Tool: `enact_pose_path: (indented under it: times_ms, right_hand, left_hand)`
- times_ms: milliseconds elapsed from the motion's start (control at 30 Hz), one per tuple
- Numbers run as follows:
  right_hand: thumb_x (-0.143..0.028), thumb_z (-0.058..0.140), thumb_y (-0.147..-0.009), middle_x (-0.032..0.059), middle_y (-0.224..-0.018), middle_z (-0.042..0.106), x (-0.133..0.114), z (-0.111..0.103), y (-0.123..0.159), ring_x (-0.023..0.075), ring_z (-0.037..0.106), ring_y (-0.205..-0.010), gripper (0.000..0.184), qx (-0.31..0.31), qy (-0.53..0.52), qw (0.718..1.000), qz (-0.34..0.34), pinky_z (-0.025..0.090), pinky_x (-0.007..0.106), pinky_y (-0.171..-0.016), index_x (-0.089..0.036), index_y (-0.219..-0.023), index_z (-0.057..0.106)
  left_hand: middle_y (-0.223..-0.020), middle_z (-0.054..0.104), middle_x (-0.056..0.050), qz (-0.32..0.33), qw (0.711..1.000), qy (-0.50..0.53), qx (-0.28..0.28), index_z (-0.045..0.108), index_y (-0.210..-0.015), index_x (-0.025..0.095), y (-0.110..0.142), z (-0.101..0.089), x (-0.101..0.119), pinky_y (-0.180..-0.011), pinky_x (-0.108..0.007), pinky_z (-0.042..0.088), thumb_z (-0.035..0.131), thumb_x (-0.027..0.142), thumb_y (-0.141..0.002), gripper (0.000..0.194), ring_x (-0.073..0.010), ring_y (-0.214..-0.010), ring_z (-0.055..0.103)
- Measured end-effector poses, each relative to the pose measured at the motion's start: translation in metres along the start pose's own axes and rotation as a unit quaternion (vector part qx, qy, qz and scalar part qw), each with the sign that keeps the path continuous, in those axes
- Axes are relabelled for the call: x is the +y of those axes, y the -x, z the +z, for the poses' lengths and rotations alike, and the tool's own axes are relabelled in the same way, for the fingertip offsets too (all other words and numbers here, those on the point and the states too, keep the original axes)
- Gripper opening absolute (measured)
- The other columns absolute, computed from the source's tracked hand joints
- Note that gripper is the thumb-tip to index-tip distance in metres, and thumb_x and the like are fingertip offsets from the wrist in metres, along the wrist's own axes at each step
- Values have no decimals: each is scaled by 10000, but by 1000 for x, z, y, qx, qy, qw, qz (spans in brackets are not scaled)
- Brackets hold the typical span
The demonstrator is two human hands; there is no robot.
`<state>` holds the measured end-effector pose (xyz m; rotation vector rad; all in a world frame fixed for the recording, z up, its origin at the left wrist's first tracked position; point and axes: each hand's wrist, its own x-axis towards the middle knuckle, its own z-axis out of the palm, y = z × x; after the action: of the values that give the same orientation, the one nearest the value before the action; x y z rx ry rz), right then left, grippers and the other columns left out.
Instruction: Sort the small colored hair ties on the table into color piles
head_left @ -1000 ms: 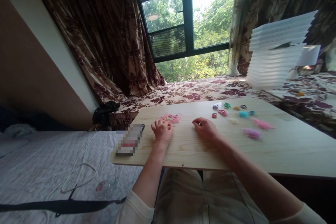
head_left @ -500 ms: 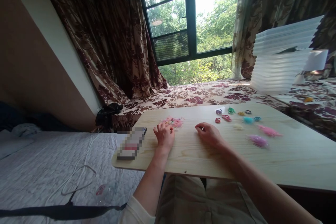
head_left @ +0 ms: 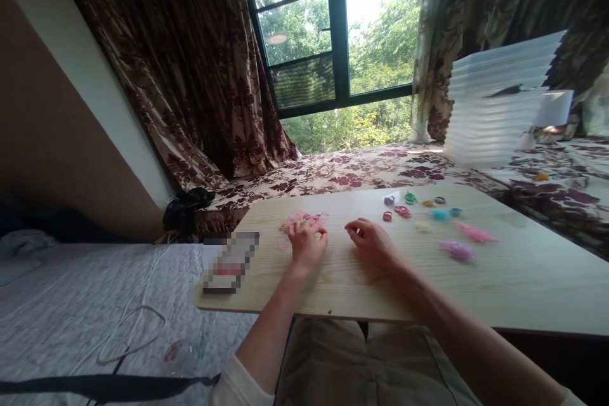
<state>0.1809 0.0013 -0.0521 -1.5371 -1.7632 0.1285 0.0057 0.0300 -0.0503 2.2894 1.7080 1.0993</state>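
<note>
My left hand [head_left: 308, 242] rests at the near side of a loose pile of small, mostly pink elastic bands [head_left: 307, 218], covering part of it. Its fingers are bent and the thumb comes close to the fingertips; anything between them is too small to make out. To its right, my right hand [head_left: 370, 240] lies on its side on the pale wooden table [head_left: 352, 292]. Thumb and forefinger are pressed together there, and whatever they may hold is hidden. A gap of bare wood separates the two hands.
Bundles of coloured bands, including a green bundle [head_left: 410, 198] and a red bundle [head_left: 387, 216], sit beyond my right hand. Nearer are a purple bundle [head_left: 457, 251] and a pink bundle [head_left: 477, 233]. A phone [head_left: 231, 263] lies at the table's left edge.
My left hand has shifted right across the near side of the pile, uncovering bands on its left. My right hand has barely moved. The whole view has slid slightly.
</note>
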Motion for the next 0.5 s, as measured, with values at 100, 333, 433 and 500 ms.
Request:
enact_pose_path:
  times_ms: [100, 333, 433, 500]
  right_hand:
    - [-254, 497, -821, 24, -830, 686, -2, -1, 1, 112, 582, -603, 216, 7, -24, 1000, -10, 434, 244, -620, -219, -866, 706]
    - [-238, 527, -791, 14, -807, 661, -1, -2, 1, 98, 543, -563, 242, -1, -58, 998, -16, 447, 244, -613, -211, -975, 683]
    - [-239, 527, -791, 13, -805, 659, 0, 0, 0, 97, 540, -565, 238, -5, -61, 998, -17, 449, 243, -610, -213, -967, 684]
    - [-238, 530, -789, 14, -800, 659, 1, 1, 0, 98, 539, -565, 232, -3, -60, 998, -16, 448, 244, -608, -213, -958, 687]
  left_hand:
    - [-925, 713, -20, -11, 999, 43, -28, 709, -705, 242, -6, 1, 7, -1017, -425, 339, 619, 212, -747, 103, -236, -1074, 526]
    - [-904, 684, -23, 44, 996, 77, -30, 712, -752, 244, -2, 7, 14, -1013, -430, 344, 626, 192, -764, 101, -217, -1050, 510]
    - [-893, 676, -21, 62, 993, 97, -34, 714, -773, 244, 2, 8, 12, -991, -415, 364, 620, 184, -779, 111, -208, -1037, 511]
    - [-883, 674, -19, 67, 991, 108, -35, 713, -778, 242, 3, 7, 11, -985, -413, 369, 613, 184, -787, 115, -207, -1032, 514]
